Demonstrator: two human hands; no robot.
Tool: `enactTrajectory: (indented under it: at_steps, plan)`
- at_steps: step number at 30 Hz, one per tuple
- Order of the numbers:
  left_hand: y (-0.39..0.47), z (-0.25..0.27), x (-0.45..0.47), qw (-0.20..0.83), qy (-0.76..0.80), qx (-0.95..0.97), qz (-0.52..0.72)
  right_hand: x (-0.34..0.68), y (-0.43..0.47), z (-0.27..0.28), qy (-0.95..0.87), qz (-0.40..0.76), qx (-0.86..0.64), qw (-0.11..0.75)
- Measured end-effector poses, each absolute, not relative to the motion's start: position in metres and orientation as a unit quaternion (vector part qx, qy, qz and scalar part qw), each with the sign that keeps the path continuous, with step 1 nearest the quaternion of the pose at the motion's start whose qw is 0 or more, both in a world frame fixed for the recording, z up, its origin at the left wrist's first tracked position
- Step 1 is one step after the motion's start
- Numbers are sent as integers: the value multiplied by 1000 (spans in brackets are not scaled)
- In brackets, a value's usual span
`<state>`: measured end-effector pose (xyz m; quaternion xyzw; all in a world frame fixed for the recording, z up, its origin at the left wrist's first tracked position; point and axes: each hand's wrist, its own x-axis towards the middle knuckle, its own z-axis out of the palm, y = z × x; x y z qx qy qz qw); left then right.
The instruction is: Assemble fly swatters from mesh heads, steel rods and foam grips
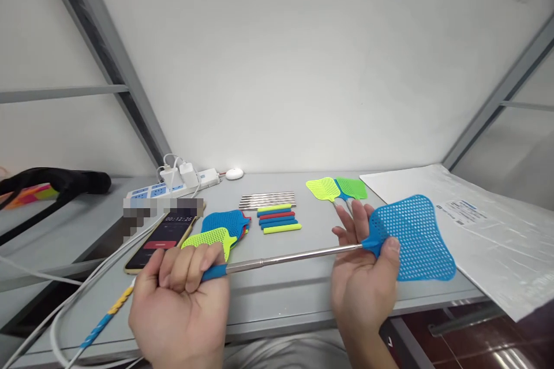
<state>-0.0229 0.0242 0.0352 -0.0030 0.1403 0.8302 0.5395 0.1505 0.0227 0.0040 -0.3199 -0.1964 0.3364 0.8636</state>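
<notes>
Blue mesh marks the head of the fly swatter, held level above the near edge of the table. Its telescopic metal rod runs leftward into a blue handle. The left hand is clenched around that handle; the right hand pinches the neck where rod meets head, thumb on top. Beyond lie loose swatter heads, a row of coloured handle sleeves and what seem to be metal rods. Two more swatters, a phone and a power strip sit farther back.
</notes>
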Motion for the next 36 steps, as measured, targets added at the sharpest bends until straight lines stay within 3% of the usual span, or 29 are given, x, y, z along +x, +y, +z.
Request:
enactTrajectory:
  at_steps: [5,9,14,17,20,24,29,36]
  plan:
    - [31,7,-28,507,305,159,791,183,35,14,-214,402,-312,834]
    - [19,-11,-17,403,492,453,624,222,48,49,-220,444,-258,829]
    - [-5,-9,9,425,438,638,469,246,59,99,-319,410,-285,805]
    - [-8,-5,9,420,442,661,437,242,61,118,-351,431,-304,774]
    - [-8,-5,1,428,439,684,395,230,63,129,-324,404,-300,801]
    - [-15,-16,8,461,435,623,459,210,68,143,-323,443,-285,787]
    - [-24,-37,24,593,368,471,539,175,77,165,-433,458,-252,734]
    - [-23,-36,21,728,293,380,490,143,94,159,-480,446,-195,730]
